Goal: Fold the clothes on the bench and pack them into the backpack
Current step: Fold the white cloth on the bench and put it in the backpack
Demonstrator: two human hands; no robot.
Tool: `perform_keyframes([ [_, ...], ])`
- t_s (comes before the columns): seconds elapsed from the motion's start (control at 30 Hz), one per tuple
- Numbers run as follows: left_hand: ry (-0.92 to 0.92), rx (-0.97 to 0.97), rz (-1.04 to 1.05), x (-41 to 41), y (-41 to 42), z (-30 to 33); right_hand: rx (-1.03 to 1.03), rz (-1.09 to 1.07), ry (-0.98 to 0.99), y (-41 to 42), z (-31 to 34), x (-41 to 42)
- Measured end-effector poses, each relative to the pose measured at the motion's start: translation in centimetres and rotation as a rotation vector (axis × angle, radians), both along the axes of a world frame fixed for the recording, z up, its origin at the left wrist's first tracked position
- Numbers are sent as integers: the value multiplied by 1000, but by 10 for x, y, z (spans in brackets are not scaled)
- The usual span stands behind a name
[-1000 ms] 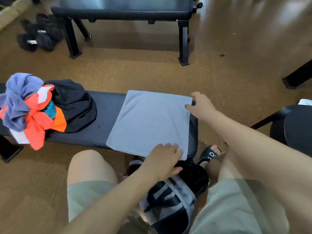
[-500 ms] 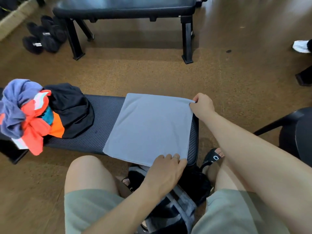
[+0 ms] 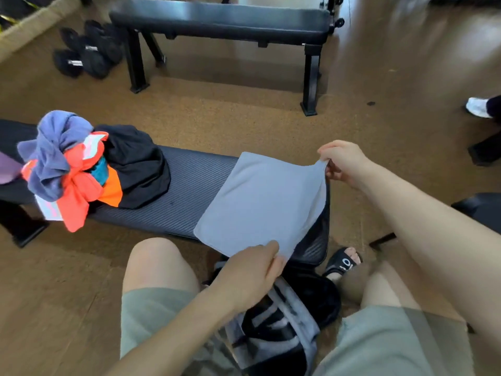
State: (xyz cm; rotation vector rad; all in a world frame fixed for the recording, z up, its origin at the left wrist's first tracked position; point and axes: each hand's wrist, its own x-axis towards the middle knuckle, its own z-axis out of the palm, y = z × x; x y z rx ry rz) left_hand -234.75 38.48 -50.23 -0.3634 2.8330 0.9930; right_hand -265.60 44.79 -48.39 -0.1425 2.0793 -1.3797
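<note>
A folded grey cloth [image 3: 257, 202] lies on the right end of the black padded bench [image 3: 189, 185]. My right hand [image 3: 344, 161] pinches its far right corner and holds that edge raised off the bench. My left hand [image 3: 252, 270] grips the near right corner. A heap of unfolded clothes [image 3: 81, 164], purple, orange, teal and black, sits on the bench's left part. The black and grey backpack [image 3: 282, 321] stands on the floor between my knees, below the bench end.
A second black bench [image 3: 222, 20] stands across the brown floor. Black dumbbells [image 3: 86, 50] lie at the far left. A person's white shoe [image 3: 478, 107] is at the right edge, with a dark seat [image 3: 482, 210] beside my right arm.
Both hands went from resting on the grey cloth's right corners to gripping them. The right edge of the cloth has lifted off the bench and the cloth has shifted slightly left.
</note>
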Motion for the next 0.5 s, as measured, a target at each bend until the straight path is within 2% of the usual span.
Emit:
perform_keyframes([
  [0.1, -98, 123, 217, 11, -43, 10, -6, 76, -49, -46, 16, 8],
  [0.23, -203, 94, 396, 28, -92, 10, 45, 266, -47, -109, 13, 18],
  [0.37, -309, 113, 452, 30, -124, -1, 273, 500, 154, -154, -9, 23],
  [0.5, -386, 29, 414, 26, -144, -10, 486, 647, 491, -178, -31, 18],
])
